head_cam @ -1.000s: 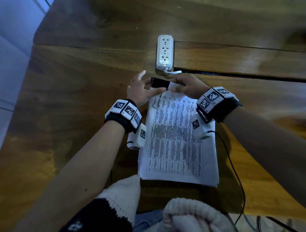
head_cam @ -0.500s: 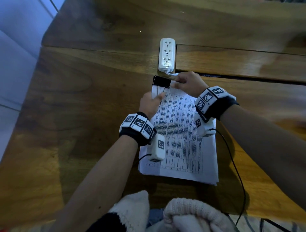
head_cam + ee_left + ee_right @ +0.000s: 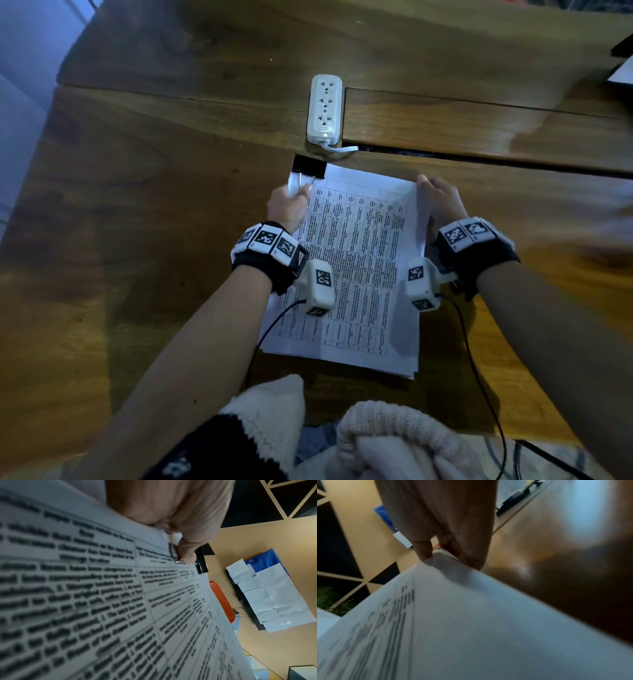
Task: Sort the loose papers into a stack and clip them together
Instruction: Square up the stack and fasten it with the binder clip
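A stack of printed papers (image 3: 352, 260) lies on the wooden table (image 3: 137, 212) in front of me. A black binder clip (image 3: 309, 166) sits clamped on its top left corner, one wire handle folded down onto the page. My left hand (image 3: 301, 190) grips that corner just below the clip; in the left wrist view its thumb (image 3: 187, 553) presses on the page beside the clip (image 3: 201, 561). My right hand (image 3: 423, 183) holds the top right corner of the stack. The right wrist view shows thumb and fingers (image 3: 423, 553) pinching the paper's corner (image 3: 443, 559).
A white power strip (image 3: 325, 108) lies just beyond the papers, its cord going into a gap in the table. Wrist camera cables (image 3: 479, 377) trail toward me. Knit sleeves (image 3: 267, 411) bunch at the near edge. A dark object (image 3: 623, 44) sits far right.
My right hand left the clip and moved to the stack's top right corner. My left hand shifted up to the top left corner under the clip.
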### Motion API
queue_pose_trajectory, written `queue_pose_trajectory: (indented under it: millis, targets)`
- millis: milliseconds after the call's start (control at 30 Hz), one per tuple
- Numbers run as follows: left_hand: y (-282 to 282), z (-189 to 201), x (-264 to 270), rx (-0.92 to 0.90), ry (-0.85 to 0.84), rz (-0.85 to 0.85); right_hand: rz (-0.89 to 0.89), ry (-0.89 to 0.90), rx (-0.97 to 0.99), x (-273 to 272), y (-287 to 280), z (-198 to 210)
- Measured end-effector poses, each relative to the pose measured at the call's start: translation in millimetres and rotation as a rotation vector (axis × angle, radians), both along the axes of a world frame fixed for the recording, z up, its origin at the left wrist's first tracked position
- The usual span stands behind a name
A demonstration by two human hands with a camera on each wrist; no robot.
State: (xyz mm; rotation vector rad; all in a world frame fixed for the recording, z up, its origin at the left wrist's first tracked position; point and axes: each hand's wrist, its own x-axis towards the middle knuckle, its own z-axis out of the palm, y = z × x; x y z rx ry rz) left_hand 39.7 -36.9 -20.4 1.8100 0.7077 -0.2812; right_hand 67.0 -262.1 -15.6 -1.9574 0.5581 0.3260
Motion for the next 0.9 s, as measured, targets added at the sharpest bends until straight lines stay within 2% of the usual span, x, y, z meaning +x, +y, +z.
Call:
queue_pose_trajectory:
  millis: [67,133,233,400,500,633,767,900]
  targets:
    - [-0.1,-1.6,1.2,0.005,0.005,0.025,-0.041,0.075,0.070,-17.0,-1.0,-5.1]
    - [0.4,0.8,2.3,0.026,0.019,0.068,0.020,0.129,0.136,-43.9,1.4,-8.6]
    - [0.9,3.4,0.7,0.051,0.041,0.109,0.049,0.083,0.385,-77.9,3.3,-13.1]
    - [7.9,-2.6,-20.3,0.013,0.071,0.161,0.193,-0.113,0.182,-76.5,4.7,-11.1]
    - [22.4,-16.1,-46.5,-0.025,0.139,0.118,0.200,-0.113,0.219,-72.4,18.7,-8.5]
    - [44.4,-13.2,-72.1,-0.049,0.085,0.087,0.093,-0.081,0.288,-64.1,46.0,-7.1]
    - [88.0,10.3,-75.8,0.086,0.023,0.082,0.098,-0.063,0.321,-59.2,93.5,5.5]
    - [157.3,29.8,-76.9,0.249,-0.004,0.129,0.114,-0.058,0.383,-60.0,167.1,26.6]
